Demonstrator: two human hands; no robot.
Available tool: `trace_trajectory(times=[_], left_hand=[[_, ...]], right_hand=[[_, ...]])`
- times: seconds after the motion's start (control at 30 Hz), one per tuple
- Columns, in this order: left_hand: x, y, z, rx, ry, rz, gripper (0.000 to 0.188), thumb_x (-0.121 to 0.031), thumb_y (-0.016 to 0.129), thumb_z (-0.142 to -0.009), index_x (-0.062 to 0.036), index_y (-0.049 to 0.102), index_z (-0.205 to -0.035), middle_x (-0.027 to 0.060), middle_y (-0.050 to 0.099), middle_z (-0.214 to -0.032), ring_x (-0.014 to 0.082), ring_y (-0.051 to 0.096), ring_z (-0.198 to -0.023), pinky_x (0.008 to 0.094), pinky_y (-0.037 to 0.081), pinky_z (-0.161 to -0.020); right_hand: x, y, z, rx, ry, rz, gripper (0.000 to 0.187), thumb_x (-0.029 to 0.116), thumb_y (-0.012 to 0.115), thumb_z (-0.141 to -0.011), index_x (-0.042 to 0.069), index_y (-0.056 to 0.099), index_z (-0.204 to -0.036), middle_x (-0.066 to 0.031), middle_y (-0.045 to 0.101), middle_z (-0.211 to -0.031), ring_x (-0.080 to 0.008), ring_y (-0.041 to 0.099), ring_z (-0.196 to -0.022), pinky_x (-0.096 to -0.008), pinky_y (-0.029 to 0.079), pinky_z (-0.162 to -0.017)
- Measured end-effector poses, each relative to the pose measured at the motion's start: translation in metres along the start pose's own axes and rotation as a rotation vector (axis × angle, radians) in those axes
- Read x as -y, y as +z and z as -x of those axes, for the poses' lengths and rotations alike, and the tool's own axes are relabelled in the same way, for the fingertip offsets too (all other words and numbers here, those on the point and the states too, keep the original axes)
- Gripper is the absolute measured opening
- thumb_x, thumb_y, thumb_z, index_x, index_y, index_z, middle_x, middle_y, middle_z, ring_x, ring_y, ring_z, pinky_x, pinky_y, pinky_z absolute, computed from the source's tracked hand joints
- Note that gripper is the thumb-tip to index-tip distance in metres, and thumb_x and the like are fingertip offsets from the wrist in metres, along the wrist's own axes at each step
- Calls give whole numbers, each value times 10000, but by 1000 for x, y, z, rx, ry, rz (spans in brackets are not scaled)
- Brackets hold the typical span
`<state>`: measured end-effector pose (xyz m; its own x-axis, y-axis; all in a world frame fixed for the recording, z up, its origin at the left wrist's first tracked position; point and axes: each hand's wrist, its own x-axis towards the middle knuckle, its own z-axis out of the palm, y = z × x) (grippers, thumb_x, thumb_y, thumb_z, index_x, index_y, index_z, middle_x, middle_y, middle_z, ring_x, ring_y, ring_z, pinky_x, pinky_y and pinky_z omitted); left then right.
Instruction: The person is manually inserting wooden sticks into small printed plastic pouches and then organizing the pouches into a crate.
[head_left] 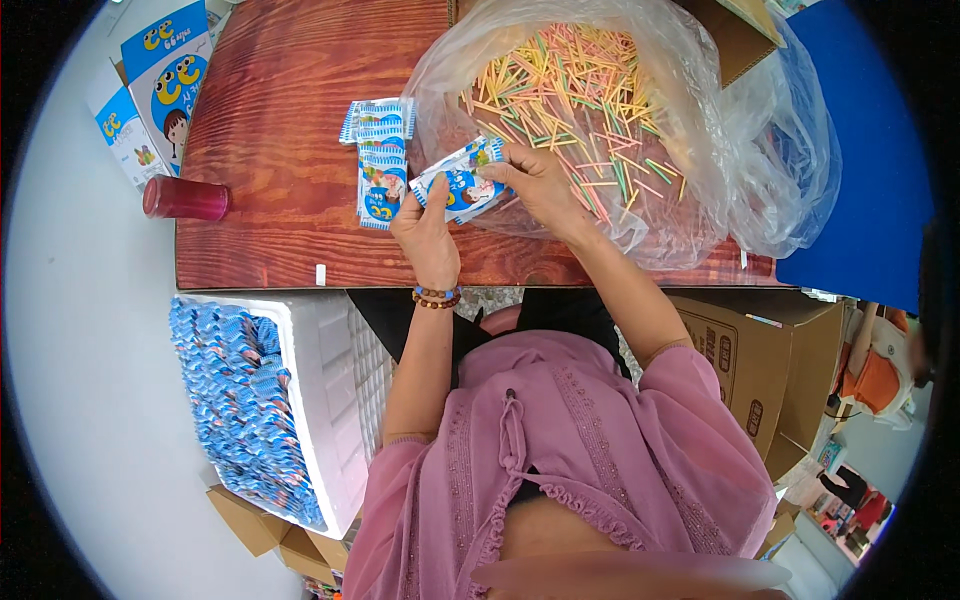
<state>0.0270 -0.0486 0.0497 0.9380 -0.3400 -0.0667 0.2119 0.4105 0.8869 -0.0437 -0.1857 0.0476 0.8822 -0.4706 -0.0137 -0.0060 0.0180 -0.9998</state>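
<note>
Between my two hands, over the wooden table (290, 110), is a small blue and white printed packet (466, 187). My left hand (428, 235) pinches its lower left side, a beaded bracelet on the wrist. On the packet's upper right edge, the thumb and fingers of my right hand (535, 185) are closed. Whether more than one packet is in the grip, I cannot tell. Just left of it lies an overlapping row of similar packets (382, 170). Beyond my right hand spreads a clear plastic bag (440, 80) with many thin pink, yellow and green sticks (570, 75).
A white foam box (315, 400) full of blue packets stands at the table's lower left. A red jar (187, 198) lies near the left edge, beside blue printed boxes (165, 85). Cardboard boxes stand at right (745, 370) and top right (745, 35).
</note>
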Motion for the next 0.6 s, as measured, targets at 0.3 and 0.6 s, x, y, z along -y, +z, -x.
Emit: trace_trajectory(times=[0.3,0.6], left_hand=[[-6,-9,4,-36,-183,195,136,-105,585,-939,15,650,-937,35,658,-901,88,615,-781,253,509,-711],[5,-18,19,-1,-217,279,161,-118,569,-949,23,630,-997,77,663,-1004,119,635,-893,283,521,-809]], right_hand=[[-8,-46,-1,8,-40,-114,261,258,548,-949,27,669,-941,-23,626,-742,-98,587,-617,-231,465,-559],[-11,-234,-24,-540,315,433,292,329,522,-949,57,628,-952,-23,571,-689,-100,512,-566,-235,423,-521]])
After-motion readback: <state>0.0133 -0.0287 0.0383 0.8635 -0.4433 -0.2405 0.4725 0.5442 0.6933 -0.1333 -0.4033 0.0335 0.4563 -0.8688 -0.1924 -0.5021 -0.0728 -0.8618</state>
